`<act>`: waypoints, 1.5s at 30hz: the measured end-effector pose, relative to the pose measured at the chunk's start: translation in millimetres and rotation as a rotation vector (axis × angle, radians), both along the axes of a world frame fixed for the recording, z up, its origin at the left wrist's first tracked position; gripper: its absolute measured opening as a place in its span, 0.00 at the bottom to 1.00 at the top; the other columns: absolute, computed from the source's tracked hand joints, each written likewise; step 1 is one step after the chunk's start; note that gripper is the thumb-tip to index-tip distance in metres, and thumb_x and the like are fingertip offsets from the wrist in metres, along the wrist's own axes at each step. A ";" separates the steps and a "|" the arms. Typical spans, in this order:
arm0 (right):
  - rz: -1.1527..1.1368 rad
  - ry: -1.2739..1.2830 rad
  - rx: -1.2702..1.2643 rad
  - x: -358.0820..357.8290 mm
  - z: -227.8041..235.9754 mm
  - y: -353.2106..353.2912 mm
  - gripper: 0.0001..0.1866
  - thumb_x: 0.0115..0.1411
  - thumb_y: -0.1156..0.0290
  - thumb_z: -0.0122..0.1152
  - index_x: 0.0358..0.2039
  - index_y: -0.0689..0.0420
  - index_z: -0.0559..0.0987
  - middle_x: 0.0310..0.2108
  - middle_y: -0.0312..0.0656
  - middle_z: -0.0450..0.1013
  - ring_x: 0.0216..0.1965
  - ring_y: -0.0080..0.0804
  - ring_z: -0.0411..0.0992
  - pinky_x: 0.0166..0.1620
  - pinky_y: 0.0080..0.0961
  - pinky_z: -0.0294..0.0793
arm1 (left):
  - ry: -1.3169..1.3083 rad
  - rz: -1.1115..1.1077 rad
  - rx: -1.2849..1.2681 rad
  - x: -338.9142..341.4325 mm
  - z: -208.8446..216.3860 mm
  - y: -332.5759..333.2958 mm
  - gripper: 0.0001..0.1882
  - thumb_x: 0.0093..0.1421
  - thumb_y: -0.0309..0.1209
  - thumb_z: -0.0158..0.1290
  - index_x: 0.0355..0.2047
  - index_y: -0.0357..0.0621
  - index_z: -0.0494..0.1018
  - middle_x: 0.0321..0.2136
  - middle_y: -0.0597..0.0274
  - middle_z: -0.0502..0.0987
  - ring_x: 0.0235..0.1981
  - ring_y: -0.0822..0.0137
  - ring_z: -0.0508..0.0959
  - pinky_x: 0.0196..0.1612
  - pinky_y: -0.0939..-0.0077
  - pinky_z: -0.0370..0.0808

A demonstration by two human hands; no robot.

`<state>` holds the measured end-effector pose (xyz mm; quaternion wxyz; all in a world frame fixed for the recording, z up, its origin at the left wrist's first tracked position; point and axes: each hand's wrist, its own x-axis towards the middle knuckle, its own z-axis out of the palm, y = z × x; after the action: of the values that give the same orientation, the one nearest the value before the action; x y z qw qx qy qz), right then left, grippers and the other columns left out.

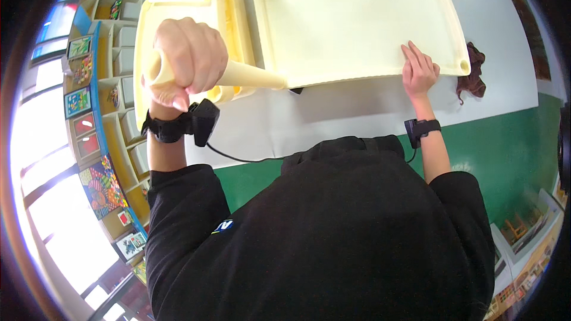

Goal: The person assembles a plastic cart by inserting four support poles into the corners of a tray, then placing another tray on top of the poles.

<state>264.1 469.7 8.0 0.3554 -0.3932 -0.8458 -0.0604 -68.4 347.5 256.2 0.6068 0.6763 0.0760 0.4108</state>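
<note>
My left hand [191, 56] is closed around a cream tubular leg [253, 75], whose round end shows beside the fist. The leg's other end meets the near left corner of a cream plastic panel [351, 21] with a raised rim. On that panel's near edge, toward the right corner, rests my right hand [420, 70], fingers stretched over the surface. Its palm side is hidden. Left of the panel stands another cream plastic piece [178, 12] with raised edges, partly covered by my left hand. A black device is strapped to each wrist.
The pieces are on a white tabletop [351, 107]. A crumpled brown cloth [473, 71] lies by the panel's right corner. Shelves [122, 65] with pictures and small items line the left side, near bright windows. The floor [505, 137] is green.
</note>
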 end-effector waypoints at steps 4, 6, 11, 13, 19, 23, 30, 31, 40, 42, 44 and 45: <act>0.000 -0.003 -0.016 -0.3 7.4 -1.1 0.15 0.46 0.68 0.46 0.35 0.45 0.77 0.39 0.25 0.71 0.32 0.18 0.67 0.34 0.18 0.55 | -0.020 -0.142 -0.003 3.7 1.0 3.3 0.09 0.38 0.26 0.57 0.10 0.43 0.66 0.09 0.66 0.68 0.08 0.72 0.68 0.12 0.85 0.66; 0.006 -0.004 -0.007 1.0 9.8 0.2 0.15 0.46 0.69 0.46 0.35 0.44 0.77 0.39 0.25 0.71 0.31 0.18 0.67 0.34 0.18 0.55 | -0.078 -0.254 -0.018 9.4 1.8 2.8 0.10 0.40 0.24 0.58 0.11 0.39 0.66 0.08 0.62 0.67 0.07 0.68 0.67 0.10 0.81 0.61; 0.025 -0.038 -0.030 0.3 10.4 1.4 0.16 0.45 0.70 0.46 0.35 0.44 0.76 0.39 0.26 0.71 0.31 0.19 0.67 0.34 0.18 0.56 | -0.084 -0.526 -0.007 18.8 -3.3 2.5 0.09 0.43 0.25 0.56 0.14 0.39 0.67 0.12 0.62 0.69 0.11 0.67 0.71 0.13 0.81 0.65; 0.033 -0.041 -0.047 3.6 9.7 -1.4 0.16 0.45 0.70 0.46 0.35 0.44 0.76 0.39 0.26 0.71 0.31 0.19 0.67 0.34 0.18 0.56 | -0.079 -0.537 0.026 22.8 -4.8 2.0 0.10 0.44 0.26 0.55 0.12 0.40 0.66 0.11 0.63 0.68 0.11 0.68 0.71 0.13 0.82 0.65; 0.071 -0.018 -0.072 0.7 6.8 2.6 0.17 0.45 0.72 0.46 0.36 0.44 0.76 0.40 0.25 0.70 0.32 0.19 0.67 0.35 0.20 0.57 | -0.154 -0.213 -0.033 30.9 -8.3 -22.8 0.08 0.43 0.23 0.54 0.12 0.37 0.66 0.08 0.62 0.67 0.07 0.71 0.67 0.10 0.84 0.60; 0.010 -0.026 -0.084 7.5 1.9 5.1 0.16 0.45 0.72 0.47 0.35 0.44 0.76 0.40 0.25 0.70 0.33 0.19 0.67 0.35 0.21 0.57 | 0.031 0.513 0.008 30.2 -16.5 -45.2 0.21 0.42 0.37 0.56 0.33 0.38 0.65 0.22 0.58 0.69 0.21 0.67 0.71 0.26 0.74 0.69; -0.042 0.023 -0.074 -0.6 -1.4 0.3 0.14 0.45 0.70 0.50 0.34 0.44 0.76 0.39 0.25 0.70 0.34 0.20 0.67 0.36 0.23 0.56 | 0.121 1.745 0.033 80.7 -17.7 -51.2 0.04 0.49 0.23 0.50 0.25 0.39 0.65 0.22 0.56 0.70 0.25 0.65 0.73 0.32 0.70 0.70; -0.056 0.029 -0.066 -0.7 -2.8 0.0 0.14 0.45 0.70 0.50 0.34 0.44 0.76 0.40 0.25 0.70 0.34 0.20 0.67 0.36 0.23 0.56 | 0.126 1.749 0.037 81.5 -19.0 -46.7 0.04 0.49 0.23 0.50 0.25 0.39 0.65 0.22 0.56 0.70 0.25 0.65 0.73 0.32 0.70 0.70; -0.048 0.077 -0.063 3.1 -14.4 0.2 0.13 0.46 0.68 0.49 0.34 0.43 0.76 0.39 0.25 0.70 0.33 0.18 0.67 0.35 0.22 0.55 | 0.048 1.529 0.002 51.4 -33.5 -38.2 0.09 0.52 0.22 0.46 0.17 0.44 0.61 0.08 0.65 0.60 0.10 0.73 0.62 0.18 0.79 0.63; -0.065 0.083 -0.037 4.2 -14.0 -0.3 0.13 0.46 0.68 0.49 0.34 0.43 0.76 0.39 0.25 0.70 0.32 0.17 0.67 0.35 0.22 0.54 | 0.047 1.446 -0.002 44.8 -32.1 -38.1 0.08 0.52 0.22 0.46 0.18 0.45 0.61 0.08 0.65 0.60 0.10 0.73 0.62 0.18 0.79 0.63; -0.080 0.087 -0.010 4.9 -15.1 -1.1 0.13 0.46 0.68 0.49 0.34 0.42 0.76 0.39 0.24 0.71 0.32 0.16 0.67 0.34 0.21 0.54 | 0.045 1.347 -0.009 39.9 -33.0 -35.9 0.08 0.52 0.22 0.45 0.19 0.45 0.60 0.08 0.65 0.60 0.10 0.72 0.62 0.19 0.78 0.62; -0.091 0.083 0.010 5.2 -14.9 -0.6 0.13 0.46 0.67 0.49 0.34 0.42 0.76 0.38 0.24 0.71 0.32 0.16 0.67 0.34 0.20 0.54 | 0.050 1.349 -0.013 38.0 -32.1 -35.3 0.08 0.52 0.22 0.45 0.19 0.45 0.60 0.08 0.65 0.60 0.10 0.72 0.62 0.19 0.78 0.62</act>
<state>269.3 469.0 -6.9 0.3890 -0.4318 -0.8112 -0.0643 -30.3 312.2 224.2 0.2195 0.4863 0.4982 0.6835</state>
